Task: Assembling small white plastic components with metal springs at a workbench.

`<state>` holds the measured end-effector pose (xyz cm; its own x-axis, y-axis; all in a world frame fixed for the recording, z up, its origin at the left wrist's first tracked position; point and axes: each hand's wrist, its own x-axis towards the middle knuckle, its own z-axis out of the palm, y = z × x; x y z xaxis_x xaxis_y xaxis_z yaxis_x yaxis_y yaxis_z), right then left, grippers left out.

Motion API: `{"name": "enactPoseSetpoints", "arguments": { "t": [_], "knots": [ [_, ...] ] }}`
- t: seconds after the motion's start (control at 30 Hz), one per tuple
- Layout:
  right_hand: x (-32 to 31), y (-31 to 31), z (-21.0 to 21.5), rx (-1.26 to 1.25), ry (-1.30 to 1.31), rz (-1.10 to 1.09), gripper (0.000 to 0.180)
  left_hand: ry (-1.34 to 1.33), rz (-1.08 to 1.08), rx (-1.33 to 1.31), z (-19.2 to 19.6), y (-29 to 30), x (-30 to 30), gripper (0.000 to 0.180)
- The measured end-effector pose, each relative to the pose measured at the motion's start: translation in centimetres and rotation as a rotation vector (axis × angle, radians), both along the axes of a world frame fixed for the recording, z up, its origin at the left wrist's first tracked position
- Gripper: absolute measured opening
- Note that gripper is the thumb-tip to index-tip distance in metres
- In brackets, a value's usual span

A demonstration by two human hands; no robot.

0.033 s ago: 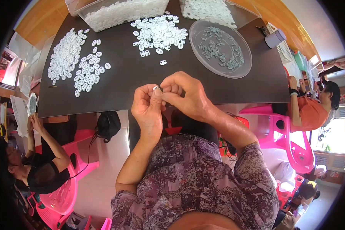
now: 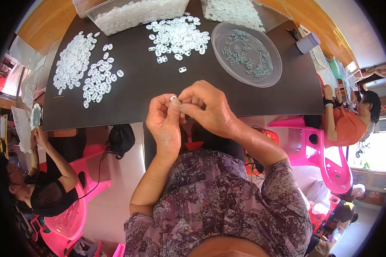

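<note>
At frame centre my left hand (image 2: 165, 122) pinches a small white piece (image 2: 173, 98) in a closed grip, raised near my eyes for fine work; my right hand (image 2: 208, 107) meets it, fingertips pressed together there. Beyond, on the dark surface (image 2: 137, 90), white pieces (image 2: 178, 36) lie sorted within reach, grey pins in a clear dish (image 2: 246, 53) at upper right.

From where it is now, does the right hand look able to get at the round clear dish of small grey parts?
Probably yes. The right hand is busy pinching a small white piece with the left hand, but bare dark table lies between it and the clear dish, with nothing in between.
</note>
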<state>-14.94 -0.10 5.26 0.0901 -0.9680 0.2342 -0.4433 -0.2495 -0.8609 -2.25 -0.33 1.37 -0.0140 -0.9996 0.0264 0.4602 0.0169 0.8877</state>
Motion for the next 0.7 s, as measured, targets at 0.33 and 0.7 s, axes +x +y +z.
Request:
{"name": "enactPoseSetpoints", "arguments": {
  "t": [0.33,0.7],
  "knots": [
    [0.4,0.3,-1.3,-0.213,0.072,-0.06,0.003,0.157,-0.087,0.096,0.5,0.0,0.8,0.009],
    [0.7,0.7,-1.4,0.062,-0.124,-0.055,0.007,0.079,-0.091,0.104,0.5,0.1,1.7,0.009]
  ]
}}
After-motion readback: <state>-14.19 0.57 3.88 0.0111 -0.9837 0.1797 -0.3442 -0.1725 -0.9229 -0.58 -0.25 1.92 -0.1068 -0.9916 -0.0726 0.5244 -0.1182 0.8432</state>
